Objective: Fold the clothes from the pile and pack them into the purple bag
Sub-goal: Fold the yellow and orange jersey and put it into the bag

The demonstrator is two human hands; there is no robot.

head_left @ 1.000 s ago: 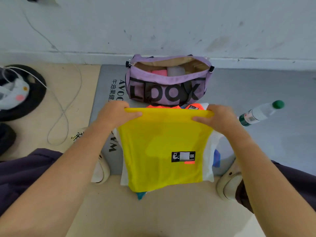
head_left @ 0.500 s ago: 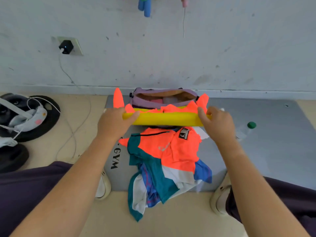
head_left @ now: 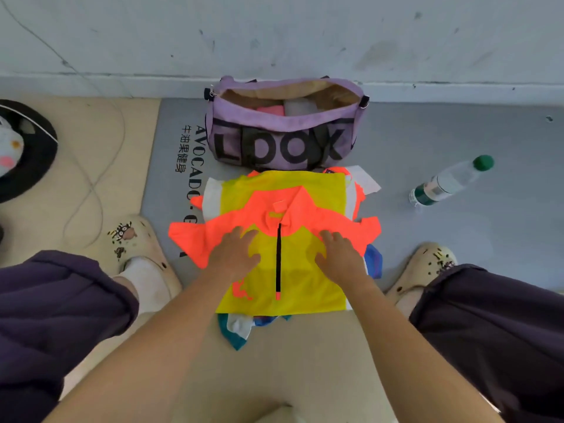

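A yellow and orange zip shirt (head_left: 293, 270) lies spread flat, front up, on top of the clothes pile (head_left: 241, 328). My left hand (head_left: 235, 254) and my right hand (head_left: 338, 254) rest flat on its chest, one on each side of the black zip, fingers straight. The purple bag (head_left: 283, 145) marked LOOK stands open just beyond the shirt, against the wall, with pink and white folded items inside. Only edges of teal, white and blue garments show from under the shirt.
A grey gym mat (head_left: 457, 209) lies under bag and pile. A plastic water bottle (head_left: 451, 181) with a green cap lies to the right. My two feet in cream clogs (head_left: 143, 251) flank the pile. A white cable (head_left: 91, 190) and black round object (head_left: 27, 154) are at left.
The shirt was lifted off the pile, turned over, and laid back down front up. Both hands let go of its edge and now press flat on it.
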